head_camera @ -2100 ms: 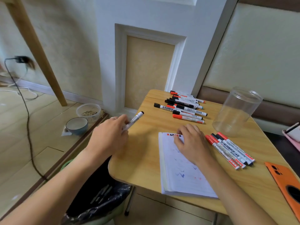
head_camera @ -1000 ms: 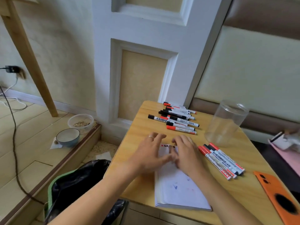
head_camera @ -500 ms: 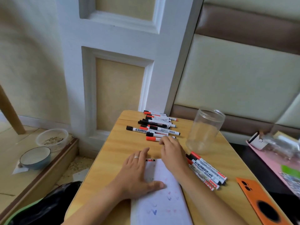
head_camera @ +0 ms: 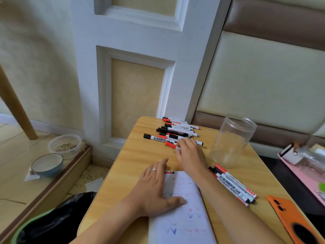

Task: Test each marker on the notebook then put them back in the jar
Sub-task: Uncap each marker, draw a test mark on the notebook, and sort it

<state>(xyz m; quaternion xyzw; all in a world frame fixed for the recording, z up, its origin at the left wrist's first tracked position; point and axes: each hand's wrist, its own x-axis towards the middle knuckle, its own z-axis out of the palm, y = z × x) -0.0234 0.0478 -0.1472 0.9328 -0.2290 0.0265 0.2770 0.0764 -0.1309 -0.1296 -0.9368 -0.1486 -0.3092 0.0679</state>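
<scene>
Right hand fingers curled round a red-capped marker at the pile's near edge; left hand flat, fingers straight, pressing the notebook; clear jar upright nearby

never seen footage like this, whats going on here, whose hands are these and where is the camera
There is no machine here: the camera is worn on a person's head, looking down at their own bare hands. The left hand lies flat on an open notebook with scribbled test marks. The right hand reaches into the far pile of markers, its fingers on a red-capped marker. An empty clear jar stands on the wooden table, with a smaller group of markers to the right of the notebook.
</scene>
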